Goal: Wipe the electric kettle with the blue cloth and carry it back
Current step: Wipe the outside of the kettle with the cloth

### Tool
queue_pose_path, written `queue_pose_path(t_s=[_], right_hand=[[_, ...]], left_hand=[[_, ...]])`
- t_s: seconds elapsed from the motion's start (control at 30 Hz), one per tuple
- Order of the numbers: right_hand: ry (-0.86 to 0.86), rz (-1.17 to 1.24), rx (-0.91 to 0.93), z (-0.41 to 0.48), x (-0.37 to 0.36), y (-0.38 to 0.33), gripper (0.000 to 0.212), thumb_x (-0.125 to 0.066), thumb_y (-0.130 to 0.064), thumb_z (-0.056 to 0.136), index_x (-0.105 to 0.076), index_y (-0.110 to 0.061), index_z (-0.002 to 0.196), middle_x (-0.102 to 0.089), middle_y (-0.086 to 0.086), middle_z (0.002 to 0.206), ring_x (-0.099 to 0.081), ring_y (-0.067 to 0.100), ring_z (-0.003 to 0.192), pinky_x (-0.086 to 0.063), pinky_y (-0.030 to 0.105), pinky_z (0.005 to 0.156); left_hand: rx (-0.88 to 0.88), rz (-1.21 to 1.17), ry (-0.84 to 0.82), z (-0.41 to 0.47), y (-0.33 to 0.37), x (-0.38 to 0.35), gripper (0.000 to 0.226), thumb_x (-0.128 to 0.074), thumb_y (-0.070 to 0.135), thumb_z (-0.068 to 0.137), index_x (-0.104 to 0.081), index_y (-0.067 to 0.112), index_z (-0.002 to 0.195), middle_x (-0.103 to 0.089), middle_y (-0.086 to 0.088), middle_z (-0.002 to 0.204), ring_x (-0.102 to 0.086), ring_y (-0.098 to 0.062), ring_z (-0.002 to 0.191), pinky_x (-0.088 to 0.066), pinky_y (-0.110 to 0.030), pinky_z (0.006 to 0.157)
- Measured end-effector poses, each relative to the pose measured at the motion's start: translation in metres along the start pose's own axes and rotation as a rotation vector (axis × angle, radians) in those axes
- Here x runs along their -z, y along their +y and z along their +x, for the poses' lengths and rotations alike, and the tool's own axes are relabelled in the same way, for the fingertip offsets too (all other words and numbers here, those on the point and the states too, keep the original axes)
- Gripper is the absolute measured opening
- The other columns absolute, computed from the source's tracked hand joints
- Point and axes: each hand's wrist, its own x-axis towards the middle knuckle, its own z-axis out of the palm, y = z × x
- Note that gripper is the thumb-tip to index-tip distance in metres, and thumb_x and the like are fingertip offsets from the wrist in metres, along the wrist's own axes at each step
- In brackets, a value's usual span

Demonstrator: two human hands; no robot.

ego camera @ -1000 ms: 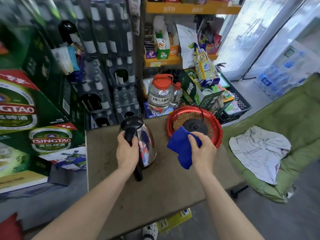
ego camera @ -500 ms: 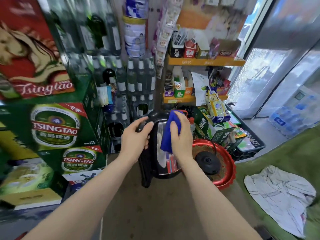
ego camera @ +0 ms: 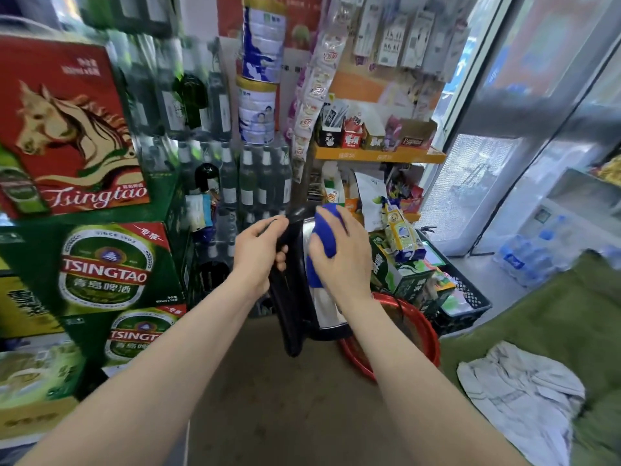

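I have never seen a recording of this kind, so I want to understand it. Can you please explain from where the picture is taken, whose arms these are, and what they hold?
There is no machine here. A person wears a wide-angle camera on the head, so you look forward and down along the person's own bare arms. The left hand grips the black handle of the electric kettle and holds it lifted above the brown table. The right hand presses the blue cloth against the kettle's shiny side. Behind the kettle, a red tray lies on the table. To the left stand green beer boxes; on the right, a white cloth lies on a green seat.
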Motion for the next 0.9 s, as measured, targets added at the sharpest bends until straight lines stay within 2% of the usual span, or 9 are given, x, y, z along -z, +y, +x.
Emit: queue_pose_path(t_s=[0.13, 0.2, 0.27, 0.33, 0.47, 0.57, 0.73, 0.77, 0.9], right_hand=[[0.001, -0.243, 0.298, -0.021, -0.001, 0.012, 0.049, -0.058, -0.041, 0.09, -0.06, -0.03, 0.138, -0.051, 0.008, 0.15, -0.042, 0.039, 0.14, -0.039, 0.053, 0.11], [-0.025, -0.102, 0.204, -0.01, 0.007, 0.016, 0.048, -0.057, -0.04, 0.091, -0.059, -0.03, 0.138, -0.051, 0.002, 0.149, -0.045, 0.028, 0.139, -0.04, 0.05, 0.111], [-0.015, 0.126, -0.038, 0.007, 0.013, 0.013, 0.047, -0.051, -0.043, 0.092, -0.058, -0.031, 0.138, -0.054, -0.004, 0.144, -0.05, 0.017, 0.132, -0.043, 0.047, 0.11], [0.008, 0.106, -0.081, 0.01, 0.014, 0.001, 0.048, -0.05, -0.044, 0.092, -0.057, -0.031, 0.138, -0.055, -0.005, 0.144, -0.051, 0.018, 0.132, -0.043, 0.047, 0.11], [0.019, -0.239, 0.358, -0.02, 0.002, -0.001, 0.05, -0.062, -0.04, 0.088, -0.062, -0.029, 0.137, -0.05, 0.005, 0.153, -0.038, 0.039, 0.144, -0.033, 0.056, 0.114], [-0.03, -0.238, 0.515, -0.029, 0.01, 0.02, 0.049, -0.064, -0.038, 0.089, -0.063, -0.027, 0.137, -0.051, 0.006, 0.152, -0.037, 0.039, 0.145, -0.034, 0.056, 0.115], [-0.038, 0.131, -0.017, 0.011, 0.025, 0.0, 0.052, -0.046, -0.047, 0.093, -0.055, -0.03, 0.141, -0.054, -0.005, 0.148, -0.05, 0.017, 0.135, -0.044, 0.048, 0.11], [-0.028, 0.11, -0.043, 0.017, 0.024, -0.011, 0.053, -0.045, -0.048, 0.092, -0.056, -0.03, 0.14, -0.056, -0.004, 0.146, -0.052, 0.017, 0.133, -0.044, 0.049, 0.109], [-0.026, -0.266, 0.357, -0.009, 0.002, -0.024, 0.054, -0.057, -0.046, 0.086, -0.062, -0.03, 0.137, -0.05, 0.003, 0.153, -0.041, 0.038, 0.143, -0.031, 0.059, 0.114]], left_hand=[[-0.002, -0.037, -0.007, -0.002, 0.005, 0.001, 0.022, -0.064, 0.021, 0.092, -0.068, 0.01, 0.11, -0.051, -0.006, 0.061, -0.039, -0.01, 0.038, -0.031, -0.02, 0.036], [-0.002, -0.037, -0.012, -0.005, 0.004, 0.002, 0.022, -0.064, 0.021, 0.092, -0.068, 0.011, 0.111, -0.051, -0.006, 0.061, -0.04, -0.011, 0.04, -0.032, -0.021, 0.036], [-0.001, -0.036, -0.013, -0.006, 0.004, 0.0, 0.022, -0.064, 0.022, 0.091, -0.069, 0.012, 0.111, -0.052, -0.006, 0.061, -0.04, -0.011, 0.041, -0.032, -0.021, 0.037], [-0.007, -0.034, -0.015, -0.003, 0.008, -0.001, 0.021, -0.065, 0.023, 0.091, -0.069, 0.01, 0.108, -0.051, -0.007, 0.061, -0.04, -0.011, 0.041, -0.032, -0.021, 0.036], [-0.01, -0.071, -0.013, 0.009, 0.022, 0.005, 0.02, -0.064, 0.023, 0.089, -0.067, 0.009, 0.103, -0.05, -0.008, 0.059, -0.038, -0.01, 0.036, -0.03, -0.019, 0.035], [-0.006, -0.068, -0.014, 0.01, 0.025, 0.015, 0.017, -0.065, 0.025, 0.089, -0.065, 0.01, 0.098, -0.05, -0.008, 0.059, -0.038, -0.011, 0.036, -0.031, -0.019, 0.036], [0.028, -0.063, -0.073, 0.003, 0.019, 0.017, 0.018, -0.064, 0.025, 0.089, -0.065, 0.011, 0.1, -0.05, -0.007, 0.06, -0.037, -0.01, 0.037, -0.031, -0.019, 0.036], [0.02, -0.056, -0.083, 0.002, 0.019, 0.015, 0.017, -0.064, 0.025, 0.09, -0.065, 0.011, 0.1, -0.05, -0.007, 0.06, -0.036, -0.009, 0.037, -0.031, -0.019, 0.035], [0.011, -0.093, -0.066, 0.009, 0.026, 0.014, 0.013, -0.061, 0.023, 0.091, -0.062, 0.012, 0.099, -0.048, -0.007, 0.058, -0.035, -0.008, 0.033, -0.028, -0.016, 0.033]])
